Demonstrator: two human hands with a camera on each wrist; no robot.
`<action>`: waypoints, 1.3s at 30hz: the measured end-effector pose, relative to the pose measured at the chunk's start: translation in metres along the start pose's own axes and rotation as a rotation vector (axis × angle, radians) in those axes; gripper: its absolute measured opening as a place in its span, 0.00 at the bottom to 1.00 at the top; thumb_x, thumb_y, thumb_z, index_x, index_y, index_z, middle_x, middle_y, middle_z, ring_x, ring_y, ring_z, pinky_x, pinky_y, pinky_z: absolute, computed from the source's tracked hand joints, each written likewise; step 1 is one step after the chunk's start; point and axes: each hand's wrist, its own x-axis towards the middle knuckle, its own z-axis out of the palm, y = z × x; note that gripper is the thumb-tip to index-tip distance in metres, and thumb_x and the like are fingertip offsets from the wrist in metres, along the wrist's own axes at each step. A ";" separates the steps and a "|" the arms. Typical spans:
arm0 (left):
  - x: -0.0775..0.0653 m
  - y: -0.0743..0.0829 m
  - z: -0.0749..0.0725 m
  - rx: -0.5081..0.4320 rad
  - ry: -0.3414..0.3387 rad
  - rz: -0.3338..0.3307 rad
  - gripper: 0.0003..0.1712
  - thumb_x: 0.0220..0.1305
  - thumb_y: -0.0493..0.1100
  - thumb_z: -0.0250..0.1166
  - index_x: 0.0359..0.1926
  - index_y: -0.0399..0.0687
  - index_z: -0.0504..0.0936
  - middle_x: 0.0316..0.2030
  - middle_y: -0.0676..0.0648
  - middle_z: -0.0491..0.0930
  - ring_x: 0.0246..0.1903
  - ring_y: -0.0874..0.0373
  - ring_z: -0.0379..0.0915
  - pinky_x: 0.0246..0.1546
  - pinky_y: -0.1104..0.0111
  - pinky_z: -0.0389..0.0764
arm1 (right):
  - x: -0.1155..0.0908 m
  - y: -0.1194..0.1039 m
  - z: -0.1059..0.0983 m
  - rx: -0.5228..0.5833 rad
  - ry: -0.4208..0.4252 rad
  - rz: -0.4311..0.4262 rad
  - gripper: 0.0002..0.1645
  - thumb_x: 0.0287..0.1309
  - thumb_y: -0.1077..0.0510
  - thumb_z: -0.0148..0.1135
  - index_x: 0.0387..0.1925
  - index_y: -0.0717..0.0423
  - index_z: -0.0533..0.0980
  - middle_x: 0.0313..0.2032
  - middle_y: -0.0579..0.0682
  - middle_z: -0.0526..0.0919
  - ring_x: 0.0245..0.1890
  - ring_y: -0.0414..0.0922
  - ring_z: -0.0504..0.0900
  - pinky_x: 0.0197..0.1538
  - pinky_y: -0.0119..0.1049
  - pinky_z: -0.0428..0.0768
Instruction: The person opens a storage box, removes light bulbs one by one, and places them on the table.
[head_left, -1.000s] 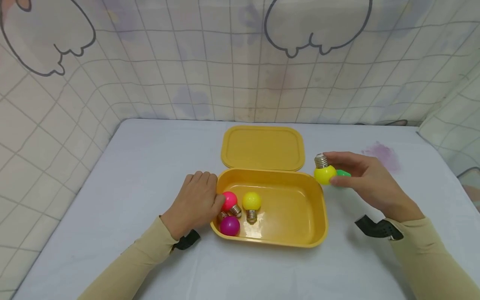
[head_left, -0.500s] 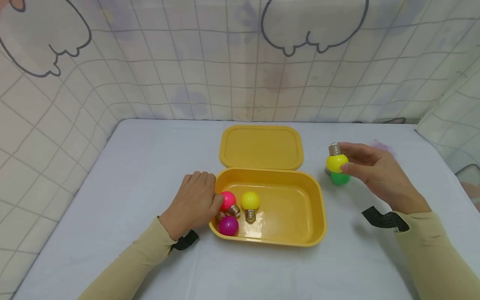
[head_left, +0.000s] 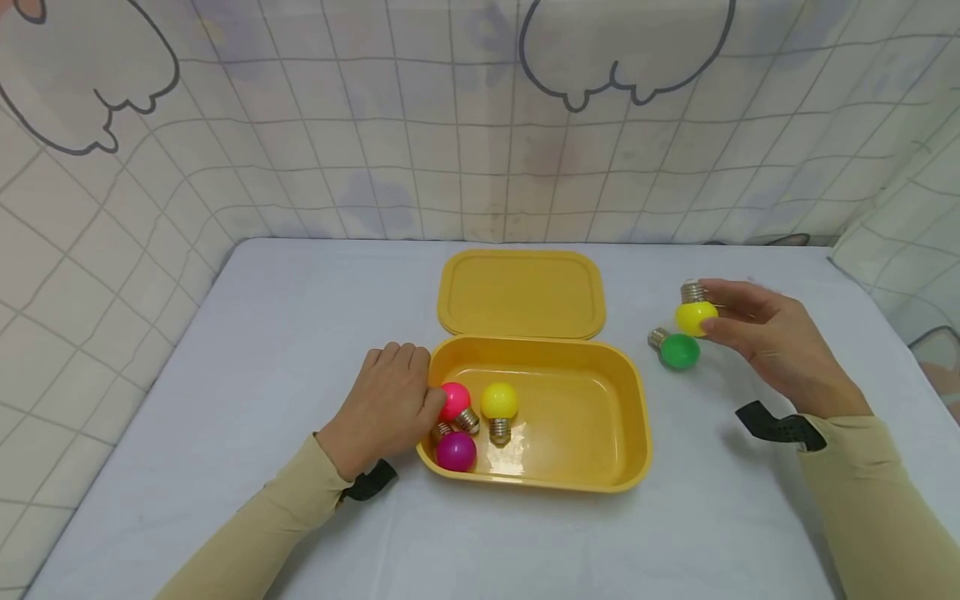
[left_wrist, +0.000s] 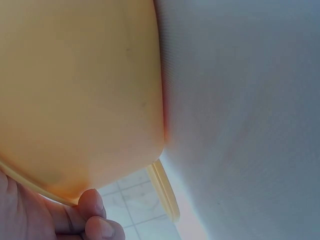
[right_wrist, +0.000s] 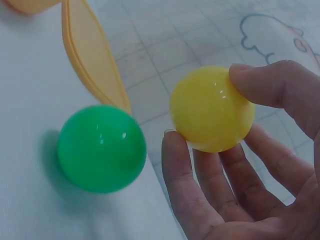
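On my head feed, taking the yellow box (head_left: 573, 450) as the centre of the clock, I have the right hand (head_left: 787, 342) out at 2 o'clock, grasping a yellow bulb (head_left: 696, 318) by its round globe. The thumb presses one side and the fingertips the other, and the metal base points to 12. I can't tell how high it is held over the worktop (head_left: 315, 317). A green bulb (head_left: 678, 351) lies just beside it toward 7 o'clock, base pointing to 10; my right wrist feed shows a gap between the two globes.

The left hand (head_left: 386, 408) is at 9 o'clock, fingers curled round the box's rim and gripping it; my left wrist feed has fingertips at the rim, against the box's outer wall.

Inside the box, three bulbs sit over on the 9 o'clock side. The pink bulb (head_left: 453, 401) is right by the left thumb, base toward 5. The purple bulb (head_left: 456, 452) is below it at 8, base toward 11. A second yellow bulb (head_left: 499, 402) lies nearer the middle, base toward 6.

The box's lid (head_left: 521, 294) lies flat at 12 o'clock, right up against the box as I see it. Behind the worktop hangs a grid-patterned cloth (head_left: 480, 167) with dark cartoon outlines.
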 end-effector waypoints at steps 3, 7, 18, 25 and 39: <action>0.000 0.000 0.000 0.003 -0.001 0.000 0.12 0.63 0.45 0.56 0.28 0.45 0.65 0.23 0.48 0.62 0.29 0.53 0.58 0.38 0.62 0.61 | 0.002 0.004 -0.005 -0.018 0.004 0.013 0.38 0.65 0.61 0.67 0.74 0.51 0.67 0.64 0.36 0.70 0.58 0.34 0.75 0.52 0.19 0.81; 0.000 0.000 0.001 0.006 -0.003 -0.001 0.11 0.63 0.45 0.55 0.28 0.45 0.65 0.23 0.48 0.62 0.29 0.53 0.58 0.38 0.62 0.61 | 0.005 0.010 -0.011 -0.051 0.018 0.037 0.39 0.65 0.59 0.68 0.75 0.50 0.66 0.63 0.34 0.70 0.58 0.32 0.74 0.51 0.18 0.81; 0.000 0.001 0.000 0.001 0.001 0.004 0.11 0.62 0.45 0.56 0.28 0.44 0.65 0.23 0.48 0.61 0.29 0.53 0.58 0.38 0.62 0.61 | 0.010 0.026 -0.027 -0.313 0.018 0.062 0.39 0.68 0.48 0.66 0.76 0.47 0.64 0.62 0.27 0.69 0.60 0.31 0.70 0.52 0.14 0.77; 0.000 0.000 0.001 0.010 -0.003 0.006 0.12 0.62 0.46 0.55 0.29 0.44 0.65 0.23 0.48 0.62 0.29 0.52 0.58 0.38 0.62 0.60 | 0.011 0.030 -0.034 -0.342 0.009 0.059 0.38 0.67 0.50 0.66 0.74 0.48 0.65 0.60 0.26 0.71 0.57 0.28 0.72 0.51 0.16 0.78; 0.000 0.000 0.000 0.003 -0.005 -0.003 0.11 0.63 0.46 0.54 0.29 0.45 0.65 0.23 0.48 0.62 0.29 0.53 0.58 0.38 0.62 0.61 | 0.012 0.031 -0.037 -0.527 -0.011 0.105 0.41 0.64 0.39 0.67 0.74 0.44 0.67 0.62 0.30 0.72 0.56 0.26 0.72 0.50 0.14 0.73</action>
